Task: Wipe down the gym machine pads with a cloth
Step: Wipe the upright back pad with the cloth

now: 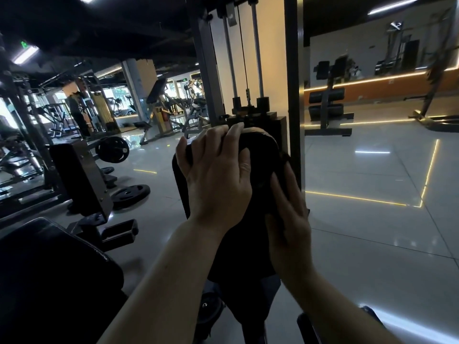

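The black pad (248, 239) is standing upright in front of me, before the weight stack (258, 120). My left hand (218, 175) is gripping its top edge. My right hand (288, 219) is pressing flat with straight fingers on a dark cloth (263, 155) lying over the pad's right side.

Both hands, left hand (216, 175) and right hand (289, 219), press a dark cloth (260, 155) on the pad (238, 244).

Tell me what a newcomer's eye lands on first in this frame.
Two bare hands at centre: the left hand curls its fingers over the top of a tall black upholstered machine pad, the right hand lies flat against its right side. Behind rises the grey steel weight-stack frame; black round weight plates lie on the floor, left.
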Available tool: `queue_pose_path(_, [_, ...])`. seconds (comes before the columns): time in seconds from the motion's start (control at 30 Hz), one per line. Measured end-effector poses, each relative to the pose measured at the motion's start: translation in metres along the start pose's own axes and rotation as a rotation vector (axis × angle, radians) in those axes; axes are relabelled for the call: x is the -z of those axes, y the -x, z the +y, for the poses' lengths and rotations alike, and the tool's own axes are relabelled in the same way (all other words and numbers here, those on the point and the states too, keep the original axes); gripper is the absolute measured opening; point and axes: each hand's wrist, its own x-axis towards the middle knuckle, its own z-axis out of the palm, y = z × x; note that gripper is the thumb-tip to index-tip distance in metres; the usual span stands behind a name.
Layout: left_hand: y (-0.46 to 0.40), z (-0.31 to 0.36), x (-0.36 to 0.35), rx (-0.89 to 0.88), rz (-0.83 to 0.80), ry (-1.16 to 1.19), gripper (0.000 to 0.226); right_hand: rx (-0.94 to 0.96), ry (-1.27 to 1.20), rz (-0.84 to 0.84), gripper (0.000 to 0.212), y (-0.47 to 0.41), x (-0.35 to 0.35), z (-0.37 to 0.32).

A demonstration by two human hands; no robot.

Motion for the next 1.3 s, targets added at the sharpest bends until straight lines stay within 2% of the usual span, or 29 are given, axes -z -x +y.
queue_pose_path(0.1, [0.0,-0.001,0.0,-0.009,0.008,0.019,0.047,-0.003,0.205,-0.033,0.057,0.056,-0.002,0.019])
queue_pose_path(0.23, [0.0,-0.001,0.002,-0.004,-0.006,0.038,0.046,-0.064,0.257,-0.124,0.051,0.107,0.011,0.025])
queue_pose_path(0.33, [0.0,0.0,0.004,0.01,-0.017,0.043,0.046,-0.197,0.215,-0.158,0.045,0.122,0.021,0.012])
queue_pose_path(0.37, [0.0,0.0,0.004,0.01,-0.021,0.039,0.046,-0.275,0.172,-0.136,0.036,0.122,0.025,0.005])
queue_pose_path(0.4, [0.0,0.0,0.004,0.01,-0.026,0.036,0.046,-0.324,0.068,-0.138,0.039,0.119,0.028,0.002])
queue_pose_path(0.47, [0.0,0.0,0.004,0.011,-0.036,0.031,0.046,-0.484,-0.133,-0.052,0.071,0.11,0.026,-0.007])
queue_pose_path(0.6, [0.001,0.001,0.006,0.022,-0.05,0.015,0.046,-0.769,-0.266,0.13,0.081,0.074,0.032,-0.022])
queue_pose_path(0.67, [0.001,0.002,0.008,0.017,-0.057,0.007,0.046,-0.769,-0.291,0.182,0.078,0.047,0.034,-0.036])
queue_pose_path(0.73, [0.002,0.002,0.011,0.026,-0.07,0.014,0.046,-0.736,-0.372,0.206,0.066,0.015,0.035,-0.056])
queue_pose_path(0.83, [-0.002,0.007,0.021,0.078,-0.121,0.07,0.05,-0.651,-0.436,0.197,0.046,-0.032,0.038,-0.087])
queue_pose_path(0.93, [-0.01,0.013,0.036,0.177,-0.187,0.181,0.05,-0.64,-0.504,0.157,0.041,-0.068,0.044,-0.114])
queue_pose_path(1.1, [-0.037,0.017,0.061,0.324,-0.272,0.298,0.037,-0.862,-0.591,0.121,0.034,-0.112,0.053,-0.152])
queue_pose_path(1.3, [-0.086,0.036,0.1,0.341,-0.327,0.288,0.04,-1.043,-0.664,0.107,0.031,-0.178,0.071,-0.194])
